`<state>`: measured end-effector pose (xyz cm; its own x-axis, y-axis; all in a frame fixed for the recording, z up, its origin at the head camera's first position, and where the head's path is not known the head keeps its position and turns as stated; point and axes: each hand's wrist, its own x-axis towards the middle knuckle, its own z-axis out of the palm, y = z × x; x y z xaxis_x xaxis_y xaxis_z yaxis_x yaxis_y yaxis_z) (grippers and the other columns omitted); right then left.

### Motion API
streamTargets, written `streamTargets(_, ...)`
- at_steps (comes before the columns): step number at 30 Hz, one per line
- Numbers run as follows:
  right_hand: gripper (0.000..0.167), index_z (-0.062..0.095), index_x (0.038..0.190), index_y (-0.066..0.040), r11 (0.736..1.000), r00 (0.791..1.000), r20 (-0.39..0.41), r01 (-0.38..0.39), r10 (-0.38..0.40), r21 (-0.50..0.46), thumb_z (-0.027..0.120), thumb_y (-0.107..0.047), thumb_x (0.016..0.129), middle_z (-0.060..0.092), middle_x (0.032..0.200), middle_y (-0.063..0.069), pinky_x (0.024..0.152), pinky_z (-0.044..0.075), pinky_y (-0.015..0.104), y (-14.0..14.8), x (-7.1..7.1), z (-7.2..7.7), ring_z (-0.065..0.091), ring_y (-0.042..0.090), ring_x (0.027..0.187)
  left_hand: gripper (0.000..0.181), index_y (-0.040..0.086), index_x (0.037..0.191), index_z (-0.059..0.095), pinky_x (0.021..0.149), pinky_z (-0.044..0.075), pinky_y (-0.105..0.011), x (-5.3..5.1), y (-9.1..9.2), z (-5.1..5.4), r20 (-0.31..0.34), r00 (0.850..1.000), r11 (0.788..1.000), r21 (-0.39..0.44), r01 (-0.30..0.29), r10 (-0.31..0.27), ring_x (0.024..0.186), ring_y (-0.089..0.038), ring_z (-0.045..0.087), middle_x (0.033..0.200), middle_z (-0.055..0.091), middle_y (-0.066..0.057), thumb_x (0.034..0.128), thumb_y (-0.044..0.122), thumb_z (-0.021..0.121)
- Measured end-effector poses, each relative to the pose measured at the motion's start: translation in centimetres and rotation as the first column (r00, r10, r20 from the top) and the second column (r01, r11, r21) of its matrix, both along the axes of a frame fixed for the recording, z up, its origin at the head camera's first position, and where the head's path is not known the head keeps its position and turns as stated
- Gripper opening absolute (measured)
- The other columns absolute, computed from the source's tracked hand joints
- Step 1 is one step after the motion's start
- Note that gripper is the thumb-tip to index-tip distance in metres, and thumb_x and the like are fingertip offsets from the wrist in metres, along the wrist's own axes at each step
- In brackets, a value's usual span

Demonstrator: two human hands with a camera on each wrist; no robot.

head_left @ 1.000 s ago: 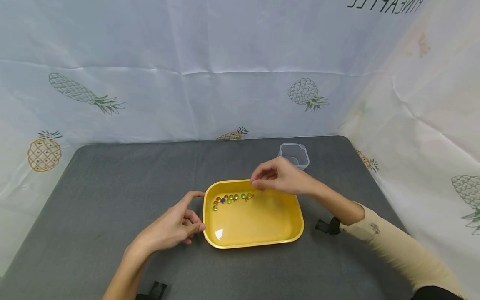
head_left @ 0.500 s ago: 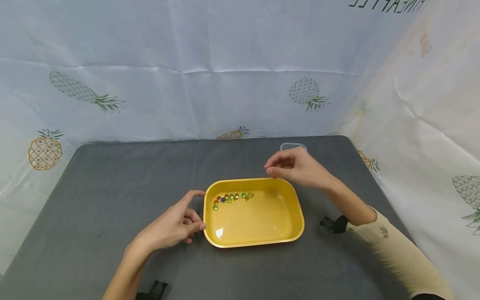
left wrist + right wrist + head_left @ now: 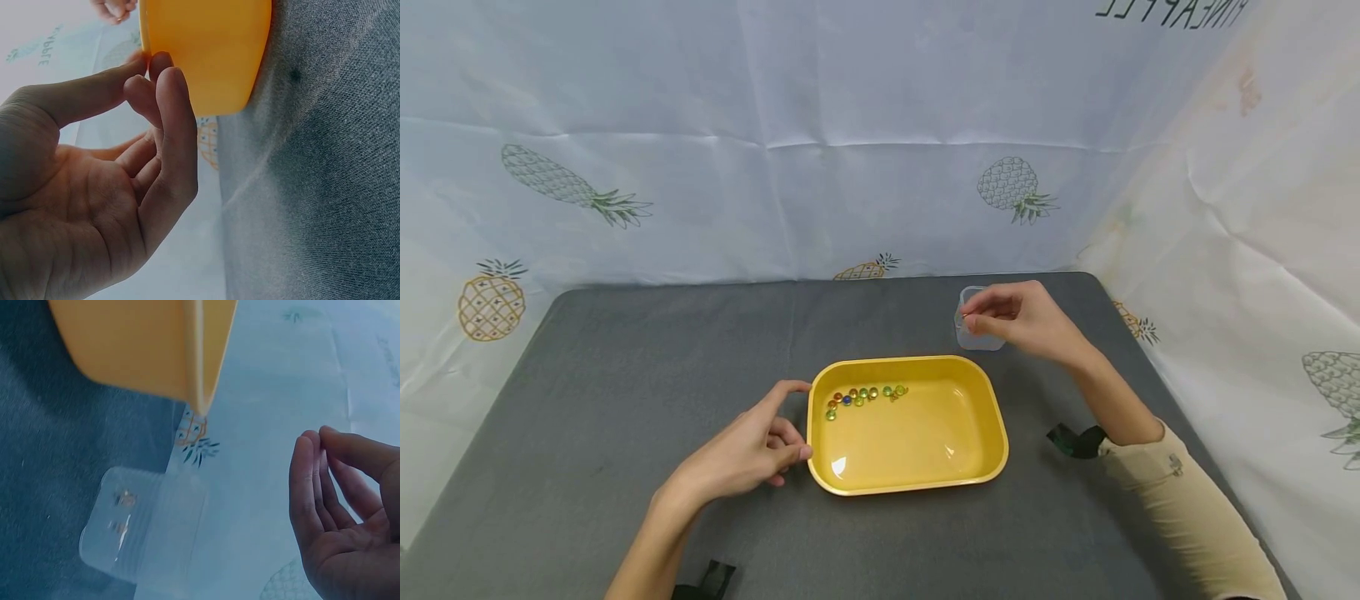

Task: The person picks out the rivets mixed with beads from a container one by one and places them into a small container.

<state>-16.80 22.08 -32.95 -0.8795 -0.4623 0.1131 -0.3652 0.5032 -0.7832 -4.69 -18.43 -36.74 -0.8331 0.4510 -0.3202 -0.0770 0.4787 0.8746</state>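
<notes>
I have the right hand [image 3: 1028,321] pinching a tiny, barely visible bead [image 3: 965,316], the clear boxy plastic tub [image 3: 976,342] below it, and the left hand [image 3: 741,450] loosely touching the yellow rectangular tray [image 3: 917,437] of round multicoloured beads [image 3: 863,392] to its right.

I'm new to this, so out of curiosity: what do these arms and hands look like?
A person's: left hand and right hand are ungloved. A cream sleeve with a small grey mark covers part of the right arm; none shows on the left arm. A dark strap shows by each.
</notes>
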Motion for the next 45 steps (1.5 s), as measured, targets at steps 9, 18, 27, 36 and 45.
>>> streamTargets(9, 0.018, 0.078, 0.117, -0.001, 0.998, 0.999, -0.004, 0.053, -0.053, 0.03, 0.077, -0.008, 0.101, 0.079, 0.103, 0.018, 0.08, 0.064, 0.021, 1.3, -0.8, -0.5, 0.076, 0.007, 0.084, 0.075, 0.011, 0.165, 0.03, 0.064, 0.063, -0.035, 0.0, 0.0, 0.1, 0.003, 1.0, 1.0, -0.003, -0.005, 0.005, 0.078, -0.027, 0.071, 0.096, 0.076, -0.014, 0.1034, 0.011, 0.073)
streamTargets(18, 0.018, 0.078, 0.118, -0.002, 0.994, 0.995, 0.004, 0.102, -0.102, 0.041, 0.076, -0.008, 0.101, 0.079, 0.106, 0.019, 0.082, 0.067, 0.029, 2.6, -1.8, -1.3, 0.079, 0.014, 0.086, 0.075, 0.011, 0.165, 0.03, 0.064, 0.063, -0.035, 0.0, 0.1, 0.1, -0.001, 1.0, 1.0, -0.003, -0.003, 0.003, 0.078, -0.027, 0.07, 0.096, 0.075, -0.015, 0.1037, 0.01, 0.073)
streamTargets(27, 0.02, 0.077, 0.119, -0.001, 0.988, 0.99, 0.013, 0.142, -0.143, 0.059, 0.077, -0.009, 0.101, 0.079, 0.109, 0.022, 0.08, 0.063, 0.022, 3.6, -2.6, -2.0, 0.077, 0.009, 0.085, 0.076, 0.011, 0.165, 0.03, 0.063, 0.063, -0.035, 0.1, 0.1, 0.1, -0.006, 1.0, 1.0, -0.006, -0.003, 0.003, 0.078, -0.028, 0.071, 0.096, 0.076, -0.015, 0.1034, 0.011, 0.073)
streamTargets(36, 0.019, 0.078, 0.118, -0.002, 0.979, 0.984, -0.027, 0.178, -0.177, 0.101, 0.078, -0.01, 0.101, 0.08, 0.108, 0.021, 0.078, 0.063, 0.026, 4.1, -3.5, -3.0, 0.075, 0.007, 0.083, 0.075, 0.011, 0.165, 0.03, 0.064, 0.063, -0.035, 0.2, 0.0, 0.1, -0.006, 1.0, 1.0, 0.001, 0.0, 0.0, 0.079, -0.027, 0.071, 0.097, 0.076, -0.014, 0.1034, 0.011, 0.073)
streamTargets(45, 0.019, 0.078, 0.119, 0.001, 0.97, 0.98, -0.055, 0.199, -0.193, 0.142, 0.075, -0.007, 0.101, 0.08, 0.107, 0.021, 0.076, 0.061, 0.02, 4.1, -4.1, -3.7, 0.077, 0.009, 0.084, 0.076, 0.012, 0.165, 0.03, 0.064, 0.063, -0.035, 0.1, 0.0, 0.1, -0.005, 1.0, 1.0, 0.002, 0.0, 0.0, 0.081, -0.028, 0.072, 0.096, 0.076, -0.015, 0.1028, 0.012, 0.075)
